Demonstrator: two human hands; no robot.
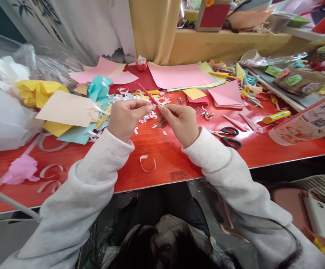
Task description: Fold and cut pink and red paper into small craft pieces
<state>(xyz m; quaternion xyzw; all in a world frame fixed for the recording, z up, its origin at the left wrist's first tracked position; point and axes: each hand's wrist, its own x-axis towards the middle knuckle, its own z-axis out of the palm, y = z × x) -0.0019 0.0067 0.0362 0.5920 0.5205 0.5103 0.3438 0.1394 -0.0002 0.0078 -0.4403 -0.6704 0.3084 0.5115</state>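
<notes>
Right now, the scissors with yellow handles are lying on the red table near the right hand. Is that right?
Not quite: the head view shows that the scissors have black handles, not yellow ones. They do lie on the red table near the right hand.

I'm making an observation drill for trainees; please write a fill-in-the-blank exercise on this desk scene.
The scissors have ____ handles.
The left hand is farther from them than the ____ hand.
A ____ square tops the small red paper squares.
The slender reddish stick tapers toward the picture's upper ____ corner.
Missing words: black; right; yellow; left.
</notes>
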